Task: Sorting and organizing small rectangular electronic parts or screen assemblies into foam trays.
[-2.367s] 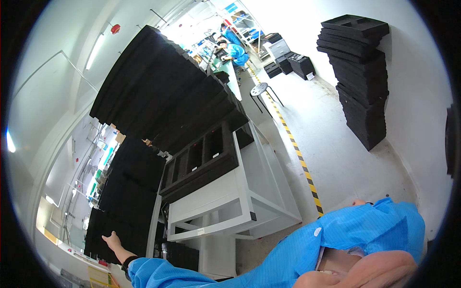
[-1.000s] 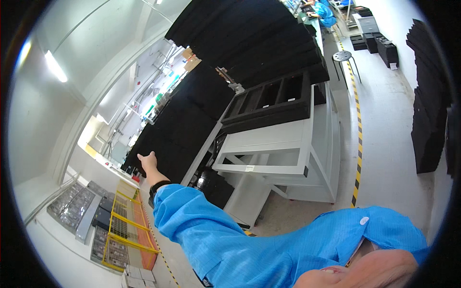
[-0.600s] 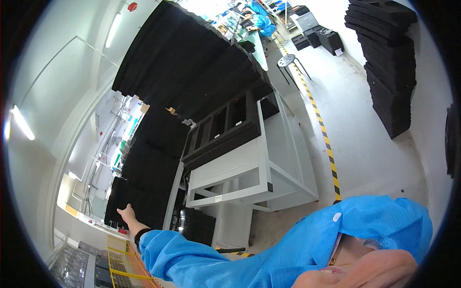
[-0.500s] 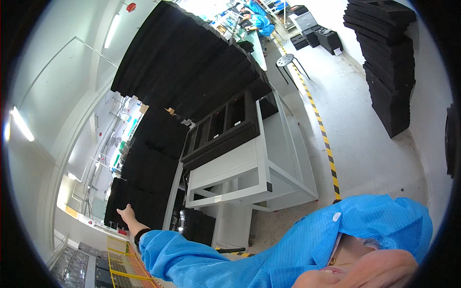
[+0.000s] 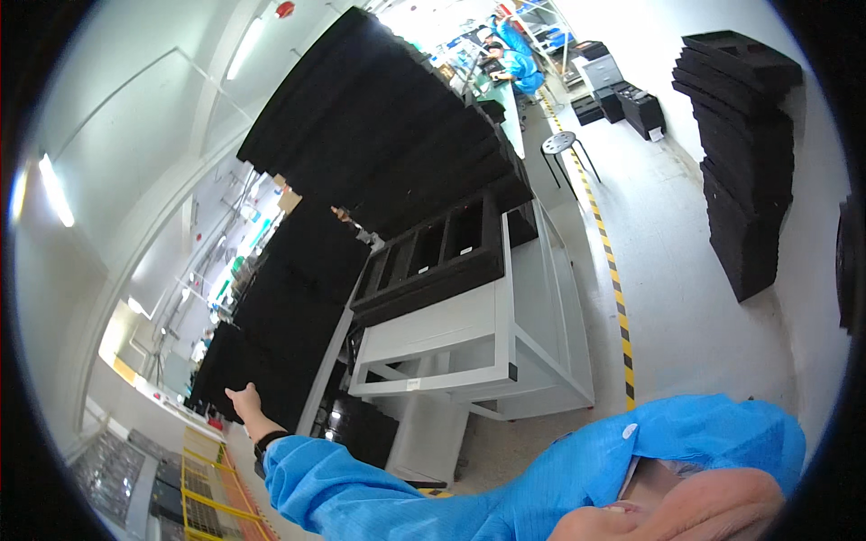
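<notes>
My left hand [image 5: 245, 403] reaches out to the left, against the lower edge of a tall stack of black foam-like trays [image 5: 284, 347]. Thumb and forefinger show apart; the other fingers are hard to make out. Whether the hand presses on the stack or is just in front of it, I cannot tell. A blue sleeve [image 5: 334, 478] and a dark wristband [image 5: 268, 442] cover that arm. My right hand is out of view. Right of the stack, a black tray with compartments [image 5: 433, 252] lies on a pale grey metal table [image 5: 451, 307], small white pieces inside it.
A large leaning pile of black trays [image 5: 379, 126] rises behind the compartment tray. Another stack [image 5: 744, 180] stands by the right wall. A round stool [image 5: 558, 142] is beside yellow-black floor tape [image 5: 613, 279]. People in blue [image 5: 516, 68] work farther back. Yellow racking [image 5: 203, 487] stands lower left.
The view has turned slightly, so the table, stool and stacks appear farther right and mostly lower. My left hand stays by the black stack, its fingers slightly differently posed.
</notes>
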